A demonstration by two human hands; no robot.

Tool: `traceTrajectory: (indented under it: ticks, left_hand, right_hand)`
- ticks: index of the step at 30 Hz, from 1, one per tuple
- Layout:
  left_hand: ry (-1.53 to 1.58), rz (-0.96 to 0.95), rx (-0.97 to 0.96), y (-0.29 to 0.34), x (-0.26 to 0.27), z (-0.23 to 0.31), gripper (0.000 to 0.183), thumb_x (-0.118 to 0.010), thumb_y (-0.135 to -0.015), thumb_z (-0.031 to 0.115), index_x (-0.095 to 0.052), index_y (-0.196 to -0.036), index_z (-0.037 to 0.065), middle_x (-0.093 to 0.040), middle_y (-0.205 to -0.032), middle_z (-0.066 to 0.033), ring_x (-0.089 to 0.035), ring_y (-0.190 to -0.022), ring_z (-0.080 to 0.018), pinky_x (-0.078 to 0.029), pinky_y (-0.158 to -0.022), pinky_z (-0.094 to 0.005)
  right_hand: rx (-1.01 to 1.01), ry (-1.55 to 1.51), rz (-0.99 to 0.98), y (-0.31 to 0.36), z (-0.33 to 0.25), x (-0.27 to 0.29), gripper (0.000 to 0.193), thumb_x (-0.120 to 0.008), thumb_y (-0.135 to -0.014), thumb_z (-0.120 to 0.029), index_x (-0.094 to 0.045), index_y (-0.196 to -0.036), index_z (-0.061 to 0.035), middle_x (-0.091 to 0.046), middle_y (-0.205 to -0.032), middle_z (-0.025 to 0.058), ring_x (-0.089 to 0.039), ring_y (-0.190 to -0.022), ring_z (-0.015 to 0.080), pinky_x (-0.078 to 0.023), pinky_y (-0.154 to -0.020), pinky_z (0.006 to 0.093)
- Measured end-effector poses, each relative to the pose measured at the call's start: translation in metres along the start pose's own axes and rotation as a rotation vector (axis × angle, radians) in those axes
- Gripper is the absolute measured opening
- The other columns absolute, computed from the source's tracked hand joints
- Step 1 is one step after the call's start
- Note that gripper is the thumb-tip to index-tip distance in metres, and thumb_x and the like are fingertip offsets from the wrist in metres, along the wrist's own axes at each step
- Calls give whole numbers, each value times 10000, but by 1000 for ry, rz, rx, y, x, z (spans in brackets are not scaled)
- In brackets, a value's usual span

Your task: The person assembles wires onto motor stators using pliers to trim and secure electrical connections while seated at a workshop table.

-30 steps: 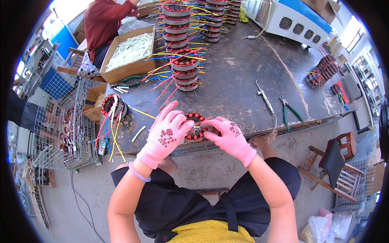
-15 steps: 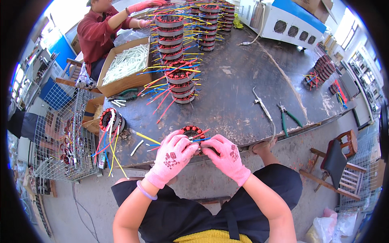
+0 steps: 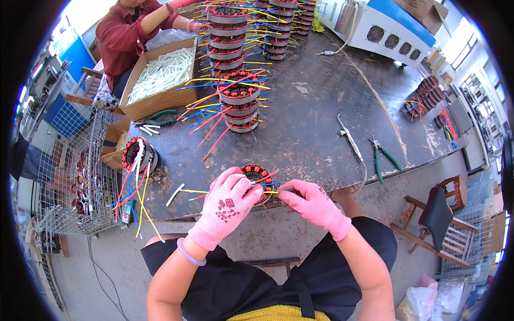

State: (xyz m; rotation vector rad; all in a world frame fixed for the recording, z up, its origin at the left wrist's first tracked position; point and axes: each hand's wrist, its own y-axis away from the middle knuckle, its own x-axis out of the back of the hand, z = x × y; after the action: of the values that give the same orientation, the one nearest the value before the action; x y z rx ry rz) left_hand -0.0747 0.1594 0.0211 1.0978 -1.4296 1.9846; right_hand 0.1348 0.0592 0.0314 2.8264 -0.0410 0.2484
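Note:
A motor stator (image 3: 255, 171) with red-wrapped coils sits at the near edge of the table, partly covered by my left hand. My left hand (image 3: 229, 207), in a pink glove, pinches a bunch of wires across the stator's front. Blue and red ends stick out past its fingertips, while yellow wire (image 3: 194, 191) trails from its other side. Just right of the stator, my gloved right hand (image 3: 317, 207) has thumb and forefinger together at the tip of a yellow wire (image 3: 272, 192). A white sleeve tube (image 3: 175, 194) lies left of my left hand.
Another stator (image 3: 140, 155) with long wires stands at the table's left edge. Stacked stators (image 3: 240, 100) rise ahead, beside a carton (image 3: 160, 102) of white tubes. Green-handled pliers (image 3: 383, 159) and a thin torch-like tool (image 3: 350, 143) lie right. A co-worker (image 3: 126, 43) is at far left.
My right hand has drawn right, away from my left hand, and a yellow wire end now shows between them. The left hand stays on the wires. The whole view has shifted slightly.

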Motion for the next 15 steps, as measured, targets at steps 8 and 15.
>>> traceTrajectory:
  ticks: [8, 15]
  left_hand:
    - [12, -32, 17, -1, 1, -1, 334, -769, -646, 111, -687, -966, 153, -580, -914, -28, -613, -983, -278, -518, -971, -450]
    - [103, -44, 72, 2, 4, 0, 287, -789, -737, 169, -680, -999, 118, -593, -978, -58, -614, -996, -289, -517, -946, -451]
  right_hand:
    - [-33, 127, 57, 0, -13, -1, 238, -660, -943, -250, -668, -958, -13, -602, -717, -9, -519, -633, 53, -434, -569, 253]
    - [-31, 228, 137, 1, 1, 0, 268, -671, -931, -269, -629, -878, -10, -573, -647, 6, -526, -568, 65, -429, -522, 268]
